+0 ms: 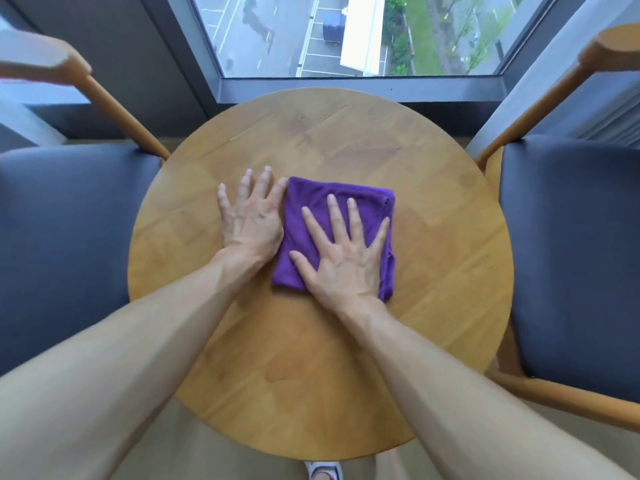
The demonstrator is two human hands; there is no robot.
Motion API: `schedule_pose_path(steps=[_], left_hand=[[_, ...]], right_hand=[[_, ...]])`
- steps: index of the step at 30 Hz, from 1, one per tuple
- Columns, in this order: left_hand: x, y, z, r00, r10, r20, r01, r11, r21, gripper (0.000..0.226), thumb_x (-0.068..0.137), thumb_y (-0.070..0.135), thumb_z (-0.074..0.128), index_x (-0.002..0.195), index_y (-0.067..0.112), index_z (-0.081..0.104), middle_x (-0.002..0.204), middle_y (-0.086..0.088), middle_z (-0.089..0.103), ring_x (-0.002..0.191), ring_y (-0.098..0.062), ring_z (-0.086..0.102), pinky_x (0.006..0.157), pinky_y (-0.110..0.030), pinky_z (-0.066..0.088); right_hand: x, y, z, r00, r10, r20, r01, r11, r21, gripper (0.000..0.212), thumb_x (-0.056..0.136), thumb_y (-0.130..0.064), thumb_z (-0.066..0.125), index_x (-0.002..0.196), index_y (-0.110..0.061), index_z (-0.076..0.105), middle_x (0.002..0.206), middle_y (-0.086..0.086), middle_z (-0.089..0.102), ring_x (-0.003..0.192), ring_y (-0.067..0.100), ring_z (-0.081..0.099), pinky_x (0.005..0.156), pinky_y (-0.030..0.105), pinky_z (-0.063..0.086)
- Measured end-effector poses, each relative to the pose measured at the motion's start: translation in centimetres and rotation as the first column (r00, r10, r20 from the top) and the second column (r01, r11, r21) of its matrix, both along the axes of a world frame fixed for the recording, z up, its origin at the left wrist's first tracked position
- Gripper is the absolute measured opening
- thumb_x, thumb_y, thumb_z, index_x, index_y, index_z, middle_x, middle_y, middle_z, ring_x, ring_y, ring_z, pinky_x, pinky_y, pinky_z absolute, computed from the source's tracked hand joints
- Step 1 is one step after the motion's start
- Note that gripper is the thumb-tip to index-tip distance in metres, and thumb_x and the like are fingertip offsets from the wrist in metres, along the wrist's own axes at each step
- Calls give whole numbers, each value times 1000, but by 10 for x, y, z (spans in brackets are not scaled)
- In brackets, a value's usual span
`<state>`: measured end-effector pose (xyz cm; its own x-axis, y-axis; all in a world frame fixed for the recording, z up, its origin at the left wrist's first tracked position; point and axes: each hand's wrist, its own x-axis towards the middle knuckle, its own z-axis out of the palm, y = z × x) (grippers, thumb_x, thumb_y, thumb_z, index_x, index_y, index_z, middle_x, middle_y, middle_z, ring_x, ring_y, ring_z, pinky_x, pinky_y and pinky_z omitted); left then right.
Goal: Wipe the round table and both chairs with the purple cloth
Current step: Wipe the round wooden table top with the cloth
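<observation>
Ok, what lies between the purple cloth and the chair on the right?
Only bare tabletop: the head view shows clear wood of the round table between the purple cloth and the right chair.

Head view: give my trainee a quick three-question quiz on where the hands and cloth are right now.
1. True or false: the right hand lies flat on the purple cloth.
2. What does the left hand rest on? A) the cloth B) the bare round table C) a chair seat
3. How many dark-cushioned chairs flank the table?

Key: 1 true. 2 B, beside the cloth's left edge. 3 two: the left chair and the right chair.
</observation>
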<state>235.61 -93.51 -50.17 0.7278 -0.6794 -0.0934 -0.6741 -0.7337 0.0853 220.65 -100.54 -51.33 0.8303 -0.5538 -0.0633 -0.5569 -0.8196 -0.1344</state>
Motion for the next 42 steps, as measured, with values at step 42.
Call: schedule_pose_path(steps=[42], left_hand=[[-138, 35, 20, 961, 136, -242, -137, 990, 12, 52, 98, 19, 41, 149, 31, 38, 163, -4, 22, 150, -27, 18, 119, -51, 23]], right_hand=[[-182, -68, 4, 1000, 1, -14, -1, 1000, 7, 73, 90, -73, 21, 156, -43, 15, 168, -2, 7, 154, 22, 0, 123, 54, 3]])
